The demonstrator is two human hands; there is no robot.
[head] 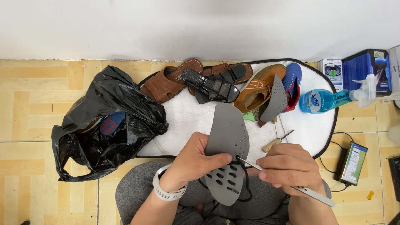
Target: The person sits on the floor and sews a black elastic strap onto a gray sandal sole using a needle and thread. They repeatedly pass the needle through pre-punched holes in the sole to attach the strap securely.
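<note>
My left hand (pixel 199 157) grips a grey perforated shoe insole (pixel 227 137), thumb across its front, over my lap. A black lace (pixel 245 183) loops through the insole's oval holes near its lower end. My right hand (pixel 291 166) holds metal tweezers (pixel 287 181); their tip touches the insole's right edge by the lace. A white watch band circles my left wrist.
A white mat (pixel 308 125) on the floor carries brown sandals (pixel 166 83), a black sandal (pixel 210 85), a tan shoe (pixel 256 89), a blue shoe (pixel 291 79), a second grey insole (pixel 275 100) and a wooden-handled awl (pixel 275 142). A black plastic bag (pixel 104 125) lies left. A blue spray bottle (pixel 329 100), boxes and a phone (pixel 353 163) lie right.
</note>
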